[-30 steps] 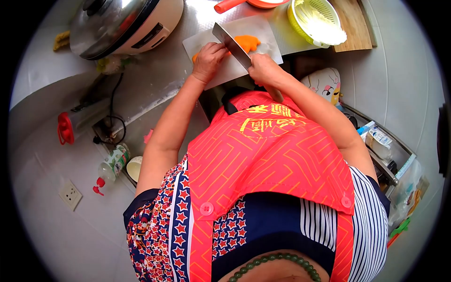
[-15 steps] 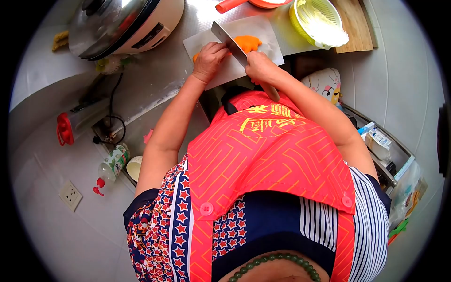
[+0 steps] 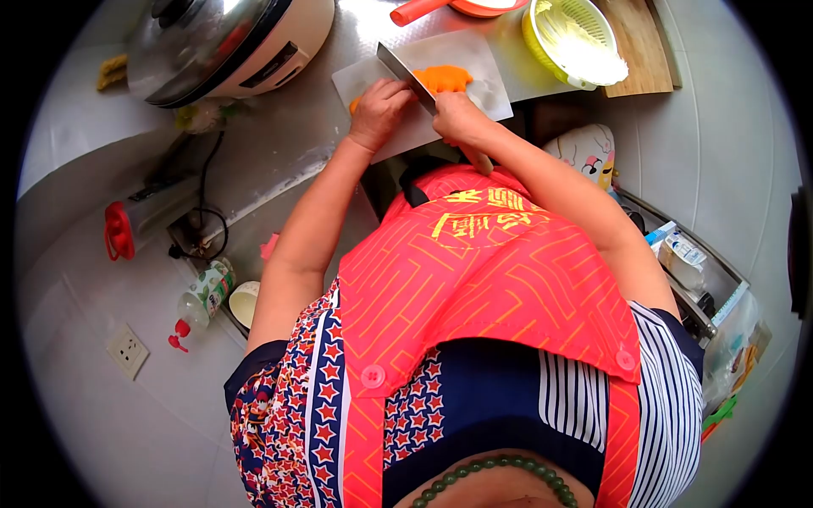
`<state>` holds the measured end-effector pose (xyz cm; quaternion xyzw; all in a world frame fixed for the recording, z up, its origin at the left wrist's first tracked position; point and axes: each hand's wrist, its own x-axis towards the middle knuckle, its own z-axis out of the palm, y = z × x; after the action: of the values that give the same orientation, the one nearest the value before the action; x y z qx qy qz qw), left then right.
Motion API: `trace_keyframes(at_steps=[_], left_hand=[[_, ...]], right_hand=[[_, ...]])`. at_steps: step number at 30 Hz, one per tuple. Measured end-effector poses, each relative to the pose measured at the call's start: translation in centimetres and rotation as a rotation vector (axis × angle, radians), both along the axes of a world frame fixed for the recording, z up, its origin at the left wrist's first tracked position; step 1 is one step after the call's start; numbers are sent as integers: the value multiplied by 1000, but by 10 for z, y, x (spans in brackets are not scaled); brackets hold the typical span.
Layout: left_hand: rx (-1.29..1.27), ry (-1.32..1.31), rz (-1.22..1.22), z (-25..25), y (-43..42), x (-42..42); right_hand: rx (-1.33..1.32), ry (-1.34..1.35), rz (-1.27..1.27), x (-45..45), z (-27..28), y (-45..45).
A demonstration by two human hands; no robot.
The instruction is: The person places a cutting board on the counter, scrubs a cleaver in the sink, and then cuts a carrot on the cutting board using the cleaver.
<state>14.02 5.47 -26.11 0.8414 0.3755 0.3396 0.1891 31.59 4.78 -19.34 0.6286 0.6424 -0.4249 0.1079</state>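
On the pale cutting board (image 3: 476, 49), my right hand (image 3: 460, 117) is wrapped round the handle of a cleaver (image 3: 403, 73), whose blade points up and to the left. Just left of the blade, my left hand (image 3: 378, 112) presses down with curled fingers on an orange carrot (image 3: 354, 105). Most of that piece is hidden under the fingers; only a little shows at the left. Cut carrot (image 3: 446, 79) lies in a heap on the right side of the blade.
A yellow-green basket (image 3: 555, 57) with pale shreds stands at the back right, by a wooden board (image 3: 631, 51). An orange-red pan (image 3: 419, 10) is at the far edge. The large lidded cooker (image 3: 284, 59) occupies the left. A bottle (image 3: 207, 292) sits lower left.
The cleaver and my right hand have shifted slightly left, towards my left hand. My left hand stays in nearly the same place on the carrot.
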Motion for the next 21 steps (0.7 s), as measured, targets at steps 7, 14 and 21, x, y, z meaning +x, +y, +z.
trace_keyframes(at_steps=[7, 14, 21], left_hand=[[18, 18, 13, -2, 0, 0], [2, 6, 20, 0, -1, 0], [9, 4, 21, -2, 0, 0]], right_hand=[[2, 84, -44, 6, 22, -5], [56, 89, -62, 15, 42, -14], [-24, 64, -83, 15, 36, -13]])
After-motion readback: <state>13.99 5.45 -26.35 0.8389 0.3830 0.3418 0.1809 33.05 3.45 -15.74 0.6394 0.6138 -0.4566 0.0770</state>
